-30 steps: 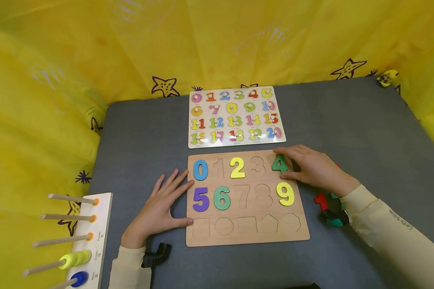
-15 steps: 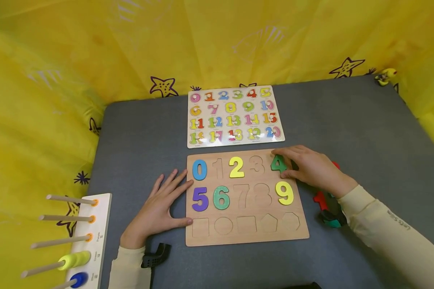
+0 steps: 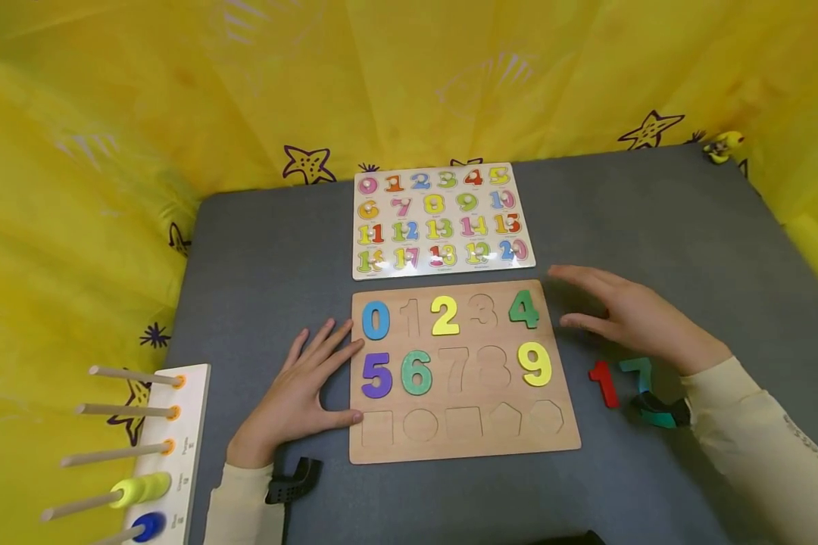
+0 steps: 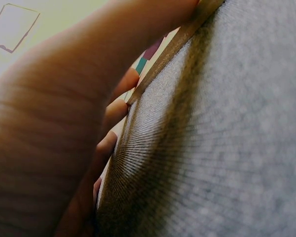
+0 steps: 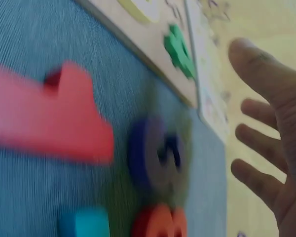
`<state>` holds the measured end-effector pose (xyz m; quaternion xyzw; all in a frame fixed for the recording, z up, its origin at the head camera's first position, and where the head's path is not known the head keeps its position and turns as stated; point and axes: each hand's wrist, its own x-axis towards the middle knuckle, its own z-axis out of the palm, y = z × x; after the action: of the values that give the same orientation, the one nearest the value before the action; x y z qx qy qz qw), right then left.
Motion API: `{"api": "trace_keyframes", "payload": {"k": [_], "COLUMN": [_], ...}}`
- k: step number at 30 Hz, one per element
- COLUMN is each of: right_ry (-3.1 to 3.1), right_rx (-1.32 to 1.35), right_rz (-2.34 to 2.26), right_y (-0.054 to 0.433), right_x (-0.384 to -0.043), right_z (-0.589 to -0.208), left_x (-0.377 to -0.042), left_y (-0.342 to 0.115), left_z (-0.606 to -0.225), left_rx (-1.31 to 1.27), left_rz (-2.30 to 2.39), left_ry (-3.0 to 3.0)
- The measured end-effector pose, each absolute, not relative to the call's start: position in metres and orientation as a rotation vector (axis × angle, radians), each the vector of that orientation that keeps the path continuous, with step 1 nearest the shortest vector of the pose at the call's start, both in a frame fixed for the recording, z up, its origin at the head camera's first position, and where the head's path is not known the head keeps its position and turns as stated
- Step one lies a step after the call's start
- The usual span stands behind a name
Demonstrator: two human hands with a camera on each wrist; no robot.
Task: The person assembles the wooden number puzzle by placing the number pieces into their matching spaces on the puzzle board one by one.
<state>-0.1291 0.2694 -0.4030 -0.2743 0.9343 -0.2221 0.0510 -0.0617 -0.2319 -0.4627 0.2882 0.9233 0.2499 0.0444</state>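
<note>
My left hand [image 3: 298,400] rests with spread, straight fingers along the left edge of a wooden number puzzle board [image 3: 463,448]. The left wrist view shows its fingertips over the board's rim. My right hand [image 3: 637,318] hovers beside the board's upper right corner, fingers apart and holding nothing. Close to it on the board is a green number 4 [image 3: 530,312], in the top row. Blue 0 [image 3: 366,321], yellow 2 [image 3: 446,327], purple 5 [image 3: 385,378], green 6 [image 3: 409,369] and yellow 9 [image 3: 545,371] are on the board too. Outlines of 1, 3, 7 and 8 show bare wood.
Below my right hand lie a red 1 [image 3: 607,384] and a teal 7 [image 3: 644,366], partly hidden by the wristband. The right wrist view adds a purple piece [image 5: 140,155] and another red piece [image 5: 155,222]. Behind stands a second number board [image 3: 423,276]; a peg stand [image 3: 194,424] is left.
My right hand has let go of the green 4 and moved right, off the board, uncovering the red 1 and teal 7. The left hand stays in place.
</note>
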Motion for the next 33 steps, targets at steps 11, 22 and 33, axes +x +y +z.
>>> {"api": "trace_keyframes", "payload": {"k": [11, 22, 33], "right_ry": [2.86, 2.844, 2.902], "right_rx": [-0.93, -0.835, -0.798], "right_rz": [-0.689, -0.607, -0.607], "right_y": [0.309, 0.31, 0.307], "right_x": [-0.102, -0.09, -0.092], "right_z": [-0.426, -0.436, -0.437], "left_x": [-0.062, -0.061, -0.061], "left_y": [-0.232, -0.231, -0.232], "left_z": [-0.463, -0.462, -0.464], "left_rx": [0.882, 0.874, 0.891], "left_rz": [0.758, 0.763, 0.773], "left_ry": [2.823, 2.821, 2.828]}}
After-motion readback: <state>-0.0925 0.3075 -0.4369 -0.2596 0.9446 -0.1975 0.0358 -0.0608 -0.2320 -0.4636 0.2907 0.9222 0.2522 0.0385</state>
